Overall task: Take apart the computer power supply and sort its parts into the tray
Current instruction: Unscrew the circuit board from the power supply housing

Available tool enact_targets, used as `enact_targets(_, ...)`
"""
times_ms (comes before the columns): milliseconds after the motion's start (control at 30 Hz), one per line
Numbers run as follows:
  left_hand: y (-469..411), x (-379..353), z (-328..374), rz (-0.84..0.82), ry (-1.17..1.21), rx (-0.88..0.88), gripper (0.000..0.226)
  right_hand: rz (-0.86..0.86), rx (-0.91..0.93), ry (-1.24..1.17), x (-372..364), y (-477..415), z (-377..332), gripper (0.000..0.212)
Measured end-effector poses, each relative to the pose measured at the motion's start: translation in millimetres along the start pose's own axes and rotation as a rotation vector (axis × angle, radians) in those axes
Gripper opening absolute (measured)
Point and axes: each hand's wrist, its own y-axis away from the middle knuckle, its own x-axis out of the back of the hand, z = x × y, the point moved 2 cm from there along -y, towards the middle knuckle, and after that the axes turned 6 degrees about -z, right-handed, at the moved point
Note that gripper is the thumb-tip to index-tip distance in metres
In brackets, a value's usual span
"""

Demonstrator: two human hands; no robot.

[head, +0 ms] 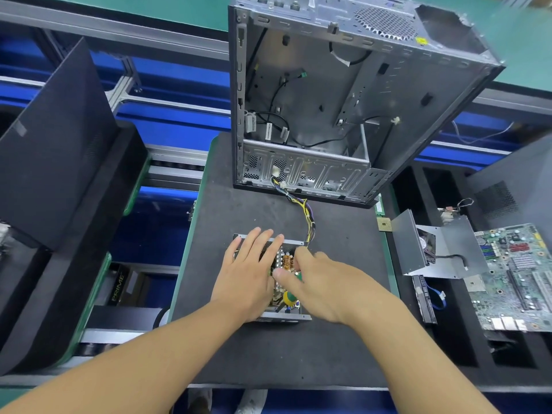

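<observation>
The opened power supply (270,316) lies on a black mat (298,348), its circuit board and a copper coil (287,261) exposed. My left hand (249,273) rests flat on its left half with the fingers straight. My right hand (325,282) reaches in from the right, thumb and curled fingers closed round what looks like a green and yellow screwdriver handle (290,297), mostly hidden under the palm. A yellow and black cable bundle (307,216) runs from the supply up into the computer case (328,94).
The emptied grey case stands open at the far end of the mat. A black foam tray (454,339) on the right holds a metal cover with a fan (433,246), a motherboard (516,276) and a drive (424,297). A black panel (53,150) leans at left.
</observation>
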Motion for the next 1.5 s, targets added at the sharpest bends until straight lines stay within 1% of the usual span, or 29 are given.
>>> enact_targets(33, 0.0, -0.4, 0.1, 0.008, 0.001, 0.003, 0.073, 0.010, -0.008, 0.010, 0.2, -0.3, 0.7, 0.050)
enact_targets(133, 0.6, 0.4, 0.3, 0.008, 0.012, -0.002, 0.076, 0.049, 0.022, 0.080, 0.4, -0.8, -0.2, 0.032)
enact_targets(233, 0.8, 1.8, 0.4, 0.009, 0.015, -0.007, 0.079, 0.053, 0.051, 0.046, 0.5, 0.2, -0.9, 0.022)
enact_targets(333, 0.2, 2.5, 0.8, 0.010, 0.020, -0.005, 0.079, -0.040, 0.089, 0.053, 2.7, 2.2, -2.4, 0.026)
enact_targets(433, 0.4, 2.1, 0.6, 0.008, 0.033, -0.002, 0.079, -0.106, 0.071, 0.069, 0.8, 1.7, -3.0, 0.027)
enact_targets(600, 0.0, 0.7, 0.3, 0.007, 0.014, 0.005, 0.078, -0.047, 0.001, -0.004, 2.8, -0.3, -1.4, 0.026)
enact_targets(700, 1.0, 1.8, 0.5, 0.011, 0.014, 0.004, 0.076, -0.040, 0.005, 0.043, 3.2, -3.1, 0.2, 0.026)
enact_targets(833, 0.7, 3.3, 1.4, 0.010, 0.005, 0.000, 0.079, -0.010, 0.017, 0.006, 3.7, -2.0, 0.1, 0.024)
enact_targets(1000, 0.7, 2.7, -0.2, -0.001, 0.000, 0.005, 0.079, -0.076, 0.065, 0.039, 5.0, 1.2, -2.6, 0.035)
enact_targets(1067, 0.5, 2.9, 0.4, -0.005, -0.001, 0.005, 0.078, -0.081, 0.043, 0.034, 2.3, -0.1, -2.1, 0.039)
enact_targets(1133, 0.2, 2.7, 0.9, 0.000, 0.001, 0.003, 0.077, -0.050, -0.012, 0.011, 2.1, -1.2, -0.5, 0.044)
enact_targets(1167, 0.3, 2.5, 1.0, 0.004, 0.005, 0.004, 0.076, -0.041, -0.046, 0.006, 2.6, -1.5, 0.6, 0.042)
enact_targets(1233, 0.9, 2.0, 0.7, 0.001, 0.003, 0.005, 0.075, -0.041, -0.057, 0.064, 3.0, -2.3, 0.9, 0.027)
enact_targets(1300, 1.1, 2.0, 0.5, -0.003, -0.003, 0.005, 0.076, -0.026, -0.026, 0.129, 3.9, -1.7, -1.6, 0.027)
enact_targets(1367, 0.9, 2.9, 0.8, -0.008, 0.000, 0.006, 0.077, 0.011, -0.011, 0.088, 2.9, -4.1, -0.5, 0.020)
enact_targets(1433, 0.7, 3.0, 1.1, -0.013, -0.009, 0.001, 0.078, 0.028, -0.002, 0.053, 3.1, -4.3, -0.6, 0.024)
enact_targets(1500, 0.6, 3.0, 0.7, -0.014, -0.018, -0.002, 0.079, -0.003, 0.028, 0.059, 3.9, -1.4, -3.1, 0.030)
